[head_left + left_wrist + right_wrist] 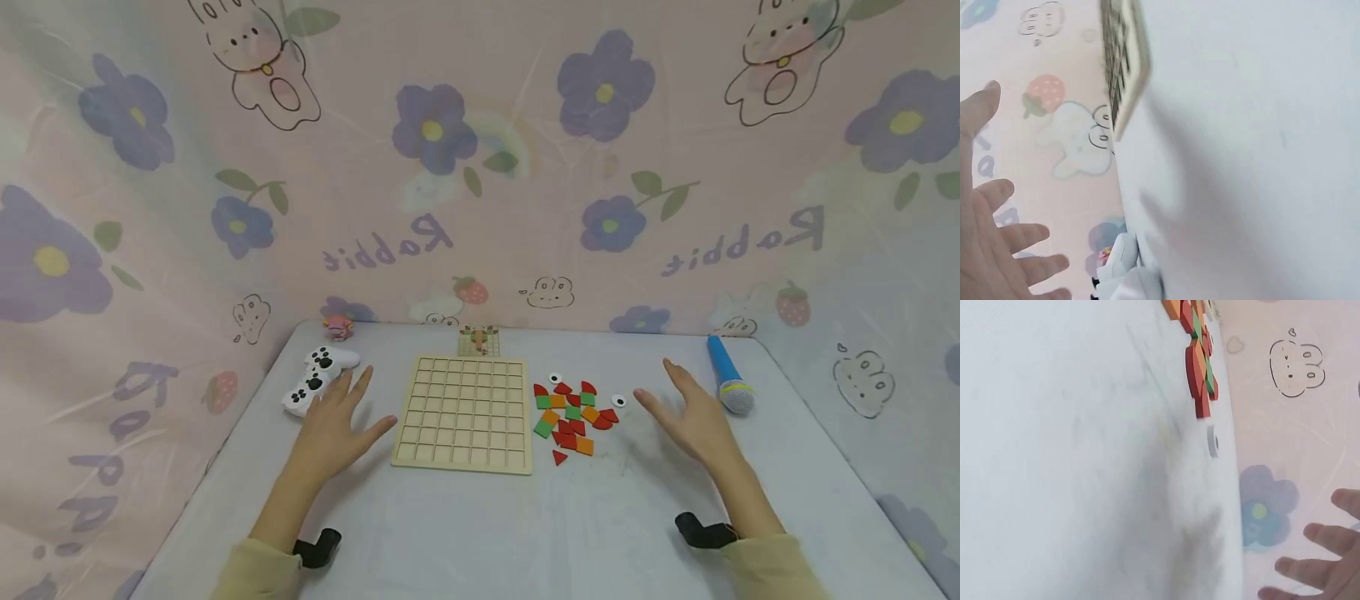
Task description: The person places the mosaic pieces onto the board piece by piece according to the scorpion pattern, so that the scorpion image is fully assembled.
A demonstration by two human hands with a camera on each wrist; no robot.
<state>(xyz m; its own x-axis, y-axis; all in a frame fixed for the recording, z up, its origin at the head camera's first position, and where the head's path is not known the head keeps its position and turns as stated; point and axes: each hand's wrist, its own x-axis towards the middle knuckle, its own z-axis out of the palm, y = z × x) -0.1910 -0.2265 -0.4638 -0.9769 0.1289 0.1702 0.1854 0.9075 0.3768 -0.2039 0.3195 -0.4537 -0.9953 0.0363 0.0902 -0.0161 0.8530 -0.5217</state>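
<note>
My left hand [332, 429] hovers over the table with fingers spread, between a white game controller [315, 383] and a wooden grid board [462, 414]. Its fingers also show spread in the left wrist view, holding nothing. On the other side, my right hand [693, 417] is held above the cloth, fingers extended and thumb apart. Between the board and that hand lie flat red, orange and green pieces [573, 413], squares, triangles and quarter-rounds. Two white discs with dark centres, one a round eye piece [618, 401], lie beside them.
A small pattern card [478, 340] stands behind the board. A blue toy microphone [725, 371] lies at the right, past my right hand. A pink figurine [339, 327] sits at the back left corner. Patterned curtains [510, 208] enclose the white table.
</note>
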